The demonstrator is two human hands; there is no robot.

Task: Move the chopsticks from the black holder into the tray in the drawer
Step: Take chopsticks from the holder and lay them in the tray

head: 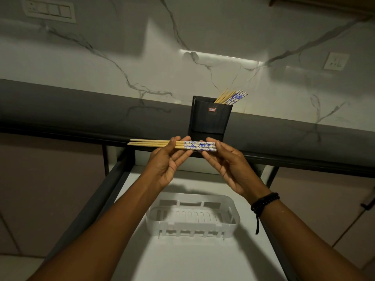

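A black holder (210, 116) stands on the dark counter's front edge, with several chopsticks (231, 97) leaning out of its right side. A small bundle of chopsticks (154, 144), wooden with blue-and-white ends, lies level in front of the holder. My left hand (168, 161) pinches the bundle near its middle. My right hand (227, 161) pinches its patterned right end. Below the hands, a white slotted tray (192, 217) sits in the open drawer (182, 256) with nothing in it.
The drawer's dark frame rails (95, 201) run down either side of the white drawer floor. Closed cabinet fronts flank it. A marble backsplash with a switch plate (49, 10) and a socket (335, 60) rises behind the counter (81, 110).
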